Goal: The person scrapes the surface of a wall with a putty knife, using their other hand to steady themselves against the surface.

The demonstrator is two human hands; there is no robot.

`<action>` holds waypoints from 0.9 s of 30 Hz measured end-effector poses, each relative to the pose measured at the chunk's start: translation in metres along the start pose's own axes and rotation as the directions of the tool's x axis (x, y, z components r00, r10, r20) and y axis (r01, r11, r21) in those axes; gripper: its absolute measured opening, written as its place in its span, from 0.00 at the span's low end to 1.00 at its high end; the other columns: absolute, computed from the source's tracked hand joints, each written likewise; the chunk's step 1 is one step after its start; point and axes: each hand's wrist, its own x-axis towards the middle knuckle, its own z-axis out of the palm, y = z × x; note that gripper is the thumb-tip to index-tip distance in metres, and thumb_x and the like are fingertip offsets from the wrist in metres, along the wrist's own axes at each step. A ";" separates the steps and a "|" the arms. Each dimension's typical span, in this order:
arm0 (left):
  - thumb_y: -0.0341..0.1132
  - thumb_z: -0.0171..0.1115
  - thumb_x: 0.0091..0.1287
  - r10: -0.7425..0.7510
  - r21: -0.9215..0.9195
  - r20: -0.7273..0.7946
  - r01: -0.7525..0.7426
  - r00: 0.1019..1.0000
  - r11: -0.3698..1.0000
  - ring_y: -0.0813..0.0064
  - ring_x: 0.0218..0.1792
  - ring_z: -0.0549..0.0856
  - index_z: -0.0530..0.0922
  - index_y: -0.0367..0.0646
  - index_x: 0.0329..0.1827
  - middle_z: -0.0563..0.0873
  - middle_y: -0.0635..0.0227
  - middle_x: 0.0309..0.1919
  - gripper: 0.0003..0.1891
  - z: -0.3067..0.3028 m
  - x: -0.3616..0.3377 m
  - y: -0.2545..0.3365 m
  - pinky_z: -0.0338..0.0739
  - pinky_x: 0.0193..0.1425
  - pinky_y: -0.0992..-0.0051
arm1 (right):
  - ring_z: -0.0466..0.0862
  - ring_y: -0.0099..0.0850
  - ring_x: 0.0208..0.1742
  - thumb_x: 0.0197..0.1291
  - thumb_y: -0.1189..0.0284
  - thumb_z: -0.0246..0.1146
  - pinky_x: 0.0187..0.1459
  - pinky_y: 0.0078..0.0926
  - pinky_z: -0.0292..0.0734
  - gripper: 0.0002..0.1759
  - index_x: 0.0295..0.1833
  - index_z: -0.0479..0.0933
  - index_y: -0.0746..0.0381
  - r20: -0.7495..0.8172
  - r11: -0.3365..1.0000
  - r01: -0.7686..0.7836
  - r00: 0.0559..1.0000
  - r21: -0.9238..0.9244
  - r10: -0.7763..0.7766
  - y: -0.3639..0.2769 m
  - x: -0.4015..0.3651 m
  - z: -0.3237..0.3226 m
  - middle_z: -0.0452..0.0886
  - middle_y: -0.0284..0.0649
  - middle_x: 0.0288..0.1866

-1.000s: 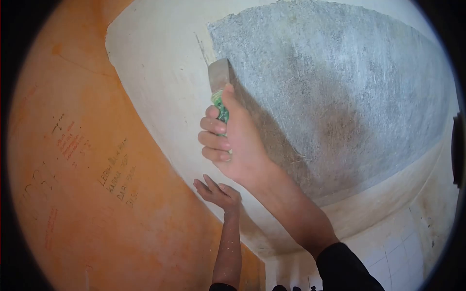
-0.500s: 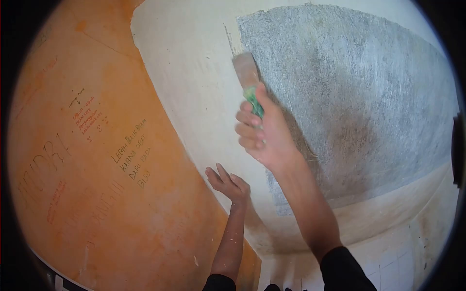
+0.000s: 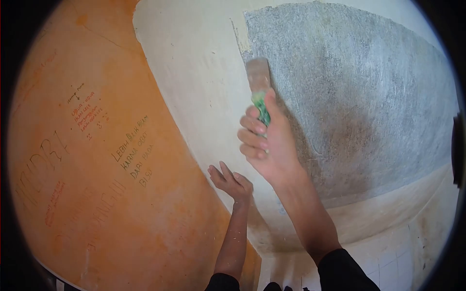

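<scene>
My right hand [image 3: 268, 138] is wrapped round the green handle of a scraper [image 3: 258, 77], whose wide metal blade points up the wall. The blade lies over the left border of a rough grey patch [image 3: 335, 92], where the pale paint [image 3: 194, 82] meets it. Lower and to the left, my left hand [image 3: 232, 183] rests with fingers spread against the pale wall, close to the edge of the orange paint. It holds nothing. A narrow scraped strip [image 3: 239, 36] shows just above the blade.
Orange wall [image 3: 111, 208] with handwriting [image 3: 131, 155] fills the left side. Below the grey patch runs a pale ledge [image 3: 359, 203], with white tiles [image 3: 388, 266] under it. A dark object [image 3: 457, 150] stands at the right edge.
My right hand and the scraper have moved slightly down and to the right along the patch's border. More grey shows beside the blade's top. My left hand stays nearly still.
</scene>
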 end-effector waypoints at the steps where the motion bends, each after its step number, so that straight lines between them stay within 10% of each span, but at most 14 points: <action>1: 0.42 0.38 0.82 -0.005 -0.004 -0.009 0.004 1.000 1.000 0.41 0.80 0.49 0.58 0.36 0.80 0.47 0.41 0.79 0.28 0.003 0.001 0.000 0.48 0.80 0.47 | 0.55 0.15 0.13 0.78 0.44 0.46 0.12 0.16 0.48 0.27 0.32 0.67 0.53 0.005 1.000 0.000 1.000 -0.010 0.000 -0.002 0.005 0.001 0.59 0.22 0.19; 27: 0.35 0.42 0.75 0.051 0.019 -0.074 -0.050 0.996 0.999 0.40 0.78 0.55 0.66 0.31 0.74 0.56 0.37 0.77 0.27 0.003 0.001 -0.003 0.52 0.76 0.44 | 0.56 0.18 0.13 0.77 0.44 0.45 0.11 0.18 0.48 0.28 0.32 0.68 0.54 0.094 0.992 0.012 0.995 0.123 -0.024 0.003 0.015 0.006 0.60 0.24 0.18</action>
